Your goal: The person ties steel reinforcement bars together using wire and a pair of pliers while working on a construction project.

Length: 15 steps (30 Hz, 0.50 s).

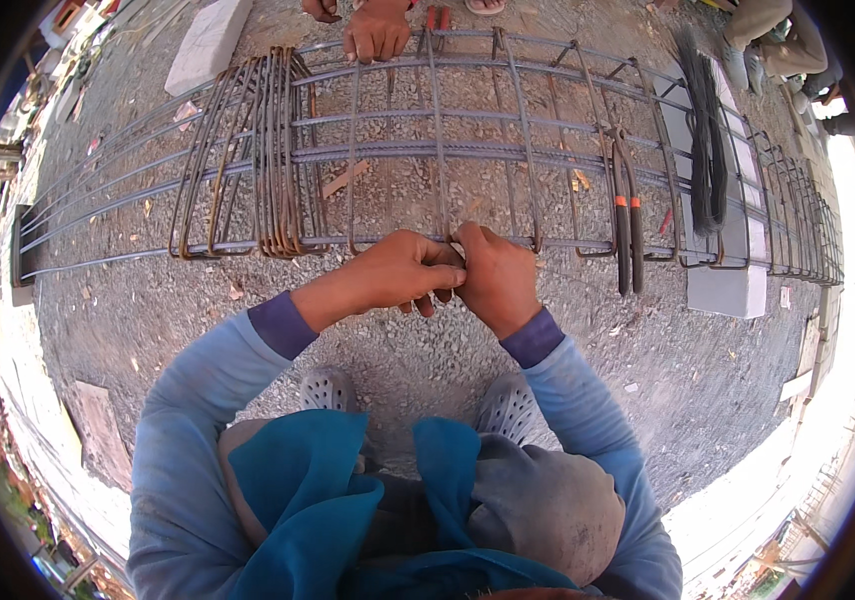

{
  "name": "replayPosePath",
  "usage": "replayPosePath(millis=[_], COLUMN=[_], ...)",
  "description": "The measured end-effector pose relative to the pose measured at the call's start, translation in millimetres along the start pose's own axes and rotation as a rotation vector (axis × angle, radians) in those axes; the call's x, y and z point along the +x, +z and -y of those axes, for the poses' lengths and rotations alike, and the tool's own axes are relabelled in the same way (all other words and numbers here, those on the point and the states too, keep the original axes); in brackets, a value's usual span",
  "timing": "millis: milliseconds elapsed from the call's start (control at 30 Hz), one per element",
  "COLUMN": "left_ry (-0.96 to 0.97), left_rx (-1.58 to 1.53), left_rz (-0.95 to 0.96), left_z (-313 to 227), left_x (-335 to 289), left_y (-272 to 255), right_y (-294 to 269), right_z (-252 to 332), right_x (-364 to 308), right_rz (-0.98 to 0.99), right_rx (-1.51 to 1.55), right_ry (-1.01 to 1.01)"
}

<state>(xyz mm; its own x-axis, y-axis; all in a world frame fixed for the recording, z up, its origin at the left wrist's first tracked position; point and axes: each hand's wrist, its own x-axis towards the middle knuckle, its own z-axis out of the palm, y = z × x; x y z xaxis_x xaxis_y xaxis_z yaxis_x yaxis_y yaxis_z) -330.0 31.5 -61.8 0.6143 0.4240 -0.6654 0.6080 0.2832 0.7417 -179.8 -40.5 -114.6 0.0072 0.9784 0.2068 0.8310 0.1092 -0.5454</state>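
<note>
A long cage of steel rebar [408, 152] with square stirrups runs across in front of me. At its near bottom bar, by a stirrup corner, my left hand [384, 270] and my right hand [499, 277] meet. The left thumb and fingers pinch together, and the right fingers are curled closed against them. Whatever they grip is too small or hidden to make out. To the right, pincers [631, 235] with dark handles and orange bands hang from the cage. Farther right, a bundle of black tie wire [708, 150] is draped over the bars.
Several stirrups [283, 150] stand bunched at the left. Pale blocks [726, 275] lie under the right end and at the far left [210, 45]. A co-worker's hand [376, 35] rests at the far bar, near a red-handled tool [438, 18]. Another person crouches far right. Gravel covers the ground.
</note>
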Motion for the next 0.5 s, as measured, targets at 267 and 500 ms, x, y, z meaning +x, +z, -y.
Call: replayPosePath(millis=[267,500], left_ry=[0.187,0.456], left_rx=[0.516,0.811], left_rz=[-0.171,-0.522], left_z=[8,37], left_x=[7,31], left_y=[-39,-44], right_y=[9,18], right_z=[-3,-2], right_x=[-1,-1], right_rz=[-0.067,-0.110], right_rx=[0.007,0.034], right_ry=[-0.042,-0.026])
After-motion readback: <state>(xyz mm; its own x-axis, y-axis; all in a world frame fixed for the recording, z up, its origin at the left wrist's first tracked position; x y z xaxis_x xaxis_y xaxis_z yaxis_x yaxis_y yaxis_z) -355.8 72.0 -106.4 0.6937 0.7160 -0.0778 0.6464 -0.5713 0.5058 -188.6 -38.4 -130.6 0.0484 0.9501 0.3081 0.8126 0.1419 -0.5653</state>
